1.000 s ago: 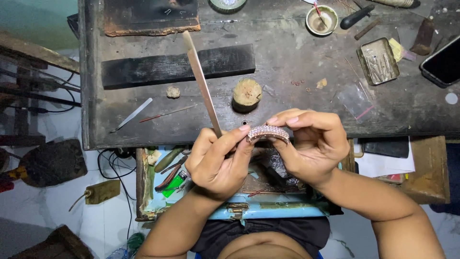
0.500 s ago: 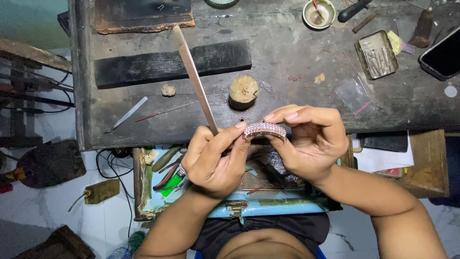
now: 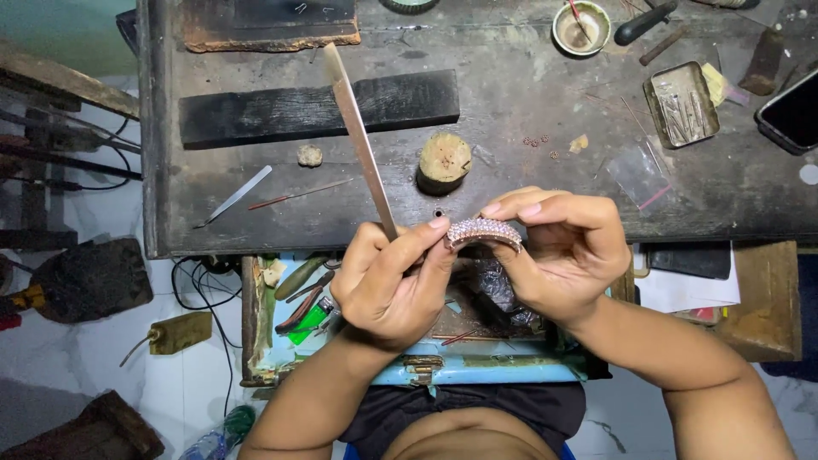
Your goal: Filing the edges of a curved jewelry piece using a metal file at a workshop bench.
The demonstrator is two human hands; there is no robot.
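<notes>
The right hand (image 3: 567, 255) pinches a stone-set band (image 3: 483, 232) just off the bench's (image 3: 511, 196) near edge, over an open drawer (image 3: 477, 370), perhaps to catch filings. The left hand's (image 3: 388, 285) fingers clamp a file (image 3: 360, 140), its tip meeting the band.

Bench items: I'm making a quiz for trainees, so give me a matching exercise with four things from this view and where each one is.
Things:
1. bracelet
2. flat file
3. metal tin
4. small bowl

Places:
A. top edge of the bench, right of centre
B. pinched between both hands
C. on the bench at the right, next to the phone
D. in the left hand, pointing up across the bench

Pairs: 1-B, 2-D, 3-C, 4-A
</notes>
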